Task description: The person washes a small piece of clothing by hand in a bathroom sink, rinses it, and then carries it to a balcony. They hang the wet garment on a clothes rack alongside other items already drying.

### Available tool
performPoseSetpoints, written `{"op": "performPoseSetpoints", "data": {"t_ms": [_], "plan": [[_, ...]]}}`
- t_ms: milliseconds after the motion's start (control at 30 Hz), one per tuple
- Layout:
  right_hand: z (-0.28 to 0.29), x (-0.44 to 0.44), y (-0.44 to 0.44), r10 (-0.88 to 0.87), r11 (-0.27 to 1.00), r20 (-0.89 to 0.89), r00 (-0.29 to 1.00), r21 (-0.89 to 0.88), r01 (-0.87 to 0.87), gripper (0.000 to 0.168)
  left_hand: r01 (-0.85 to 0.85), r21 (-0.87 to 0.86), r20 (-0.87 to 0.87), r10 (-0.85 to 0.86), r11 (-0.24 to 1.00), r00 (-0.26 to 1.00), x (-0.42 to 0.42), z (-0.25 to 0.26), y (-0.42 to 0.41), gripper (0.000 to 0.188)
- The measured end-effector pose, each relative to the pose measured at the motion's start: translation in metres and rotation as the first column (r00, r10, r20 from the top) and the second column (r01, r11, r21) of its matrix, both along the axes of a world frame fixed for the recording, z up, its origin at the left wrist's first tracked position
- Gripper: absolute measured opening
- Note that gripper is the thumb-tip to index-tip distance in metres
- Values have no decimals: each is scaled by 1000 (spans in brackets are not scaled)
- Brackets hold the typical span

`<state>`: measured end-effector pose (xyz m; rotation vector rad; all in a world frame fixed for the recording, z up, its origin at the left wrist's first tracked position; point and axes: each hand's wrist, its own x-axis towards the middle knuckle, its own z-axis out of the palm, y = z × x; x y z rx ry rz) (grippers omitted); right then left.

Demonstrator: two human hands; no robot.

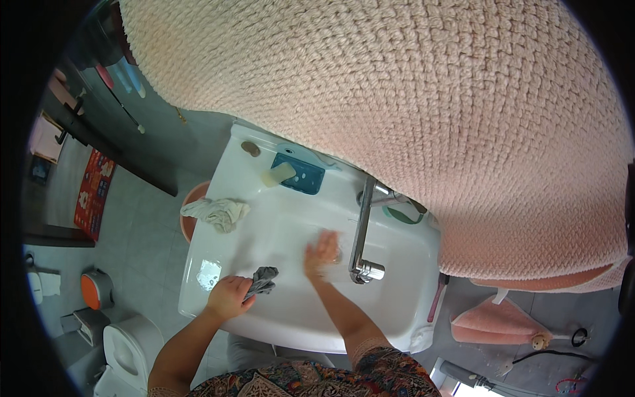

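Note:
My left hand (229, 297) grips a crumpled dark grey cloth (264, 281) over the left front part of a white ceramic washbasin (292, 307). Down in the bowl, my right hand (322, 253) is blurred by motion, its fingers spread over the drain (338, 255) and no object visible in it. To its right stands the chrome faucet (363, 223), whose spout end (369, 271) hangs over the bowl. A crumpled whitish cloth (218, 213) lies over the basin's left edge, above my left hand.
A pale soap bar (279, 174) rests on a blue soap dish (308, 177) at the back, near a brown soap piece (250, 148). A large pink textured towel (397, 99) blocks the upper view. A pink-handled tool (436, 300) lies on the right rim. A toilet (126, 352) stands lower left.

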<state>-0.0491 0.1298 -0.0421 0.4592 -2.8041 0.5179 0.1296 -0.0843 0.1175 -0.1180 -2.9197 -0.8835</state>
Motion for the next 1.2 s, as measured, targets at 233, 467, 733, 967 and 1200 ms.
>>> {"op": "performPoseSetpoints", "data": {"t_ms": [233,467,733,967,1200], "plan": [[44,-59,-51,808,585,74,585,32,-811,57,12,-16,56,-11,1000,998,-3,0,2,30],[60,-157,170,855,317,318,410,306,-898,53,4,-16,37,-4,1000,999,-2,0,3,31],[66,-76,253,171,703,282,944,636,-318,65,-4,-30,47,5,1000,999,3,-5,4,30],[40,4,157,-26,998,535,845,63,-9,65,-3,-43,64,6,999,998,1,-4,3,30],[74,-129,181,630,494,327,704,531,-688,45,30,-31,71,-27,999,997,-6,0,2,30]]}}
